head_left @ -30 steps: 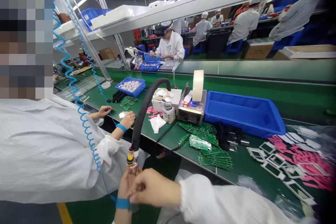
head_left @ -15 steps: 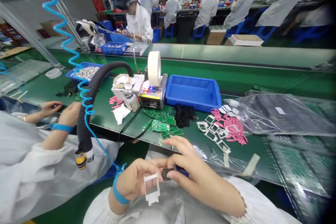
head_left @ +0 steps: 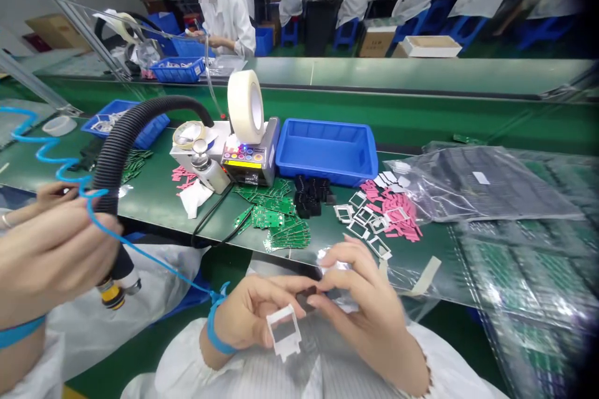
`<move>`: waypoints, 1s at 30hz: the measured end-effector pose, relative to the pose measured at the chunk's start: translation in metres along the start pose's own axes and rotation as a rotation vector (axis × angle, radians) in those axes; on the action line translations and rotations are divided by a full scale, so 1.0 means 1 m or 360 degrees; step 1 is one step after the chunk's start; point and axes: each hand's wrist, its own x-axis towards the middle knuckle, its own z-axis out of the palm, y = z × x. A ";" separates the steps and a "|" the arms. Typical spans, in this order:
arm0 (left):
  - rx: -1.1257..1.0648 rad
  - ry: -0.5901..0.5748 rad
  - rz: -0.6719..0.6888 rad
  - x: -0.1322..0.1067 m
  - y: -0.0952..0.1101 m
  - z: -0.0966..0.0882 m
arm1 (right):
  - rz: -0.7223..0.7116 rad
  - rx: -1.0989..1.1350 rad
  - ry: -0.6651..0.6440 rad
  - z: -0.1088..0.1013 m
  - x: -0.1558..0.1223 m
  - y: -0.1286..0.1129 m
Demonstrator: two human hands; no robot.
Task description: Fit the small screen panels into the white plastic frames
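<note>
While a white plastic frame (head_left: 281, 313) is pinched by the curled fingers of the left hand (head_left: 248, 312), a dark component (head_left: 306, 299) is gripped between the thumb and fingertips of the right hand (head_left: 365, 305), its long axis lying crosswise, its end reaching toward the left fingertips. Both are held just in front of the near edge of the green counter (head_left: 154, 202), where green circuit boards (head_left: 269, 218) are spread.

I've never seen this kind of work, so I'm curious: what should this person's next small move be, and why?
Probably bring the small dark piece in the right hand to the white plastic frame in the left hand, since the two already sit close together and the frame's opening is uncovered.
</note>
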 end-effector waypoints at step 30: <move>0.0387 0.0067 -0.0002 0.012 -0.019 0.021 | 0.0168 -0.0124 0.0199 -0.015 -0.027 0.010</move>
